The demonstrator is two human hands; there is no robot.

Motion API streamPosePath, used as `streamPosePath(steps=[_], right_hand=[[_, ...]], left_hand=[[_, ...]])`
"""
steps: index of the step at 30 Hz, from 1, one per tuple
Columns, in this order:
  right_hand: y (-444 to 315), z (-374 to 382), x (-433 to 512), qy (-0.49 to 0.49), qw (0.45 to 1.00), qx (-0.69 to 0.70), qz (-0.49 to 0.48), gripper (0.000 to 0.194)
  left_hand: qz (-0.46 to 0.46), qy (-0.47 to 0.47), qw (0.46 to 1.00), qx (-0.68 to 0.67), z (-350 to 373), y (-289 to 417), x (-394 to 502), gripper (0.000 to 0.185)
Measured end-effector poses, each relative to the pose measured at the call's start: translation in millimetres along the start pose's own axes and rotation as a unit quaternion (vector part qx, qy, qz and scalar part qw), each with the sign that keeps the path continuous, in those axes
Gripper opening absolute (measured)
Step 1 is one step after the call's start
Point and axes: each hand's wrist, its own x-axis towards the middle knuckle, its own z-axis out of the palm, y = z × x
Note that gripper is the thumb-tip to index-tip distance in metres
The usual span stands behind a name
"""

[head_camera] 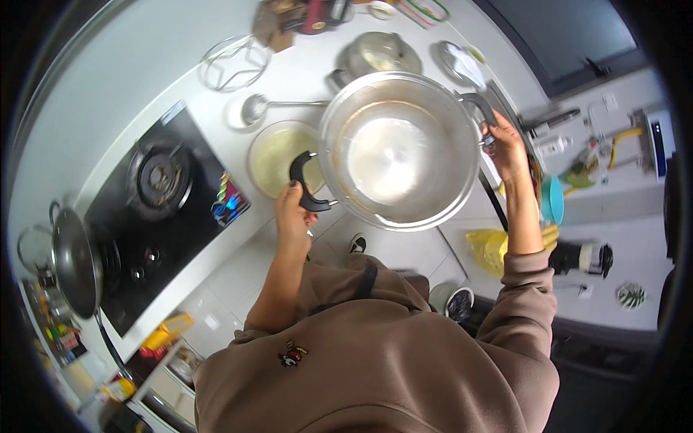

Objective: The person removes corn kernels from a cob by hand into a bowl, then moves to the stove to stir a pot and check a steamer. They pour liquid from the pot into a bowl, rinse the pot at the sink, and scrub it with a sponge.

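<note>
A large stainless steel pot (398,151) hangs between my two hands, its inside facing up and its bottom shining. My left hand (295,216) grips the black handle on the left side. On the right side, my right hand (503,140) is closed round the other black handle. Partly behind the pot's left rim stands a round bowl (279,149) of pale yellow-green liquid. A metal ladle (257,110) lies just beyond that bowl. Farther back on the counter is a metal pan or lid (381,54), partly hidden by the pot.
A black gas hob (157,216) is on the left, with a dark wok (76,262) at its far left. A star-shaped wire rack (234,64) lies on the counter at the back. To the right are a yellow plastic bag (485,250) and a waste bin (439,296).
</note>
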Motion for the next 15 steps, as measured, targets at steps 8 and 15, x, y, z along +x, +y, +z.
streamPosePath(steps=[8,15], right_hand=[[82,-143,-48,0.091,0.987,0.134,-0.002,0.045],[140,-274,-83,0.185,0.965,0.177,0.060,0.033]], left_hand=[[0.080,-0.015,0.979,0.189,117,-16,0,0.026],[0.029,-0.080,0.964,0.253,244,-113,28,0.029]])
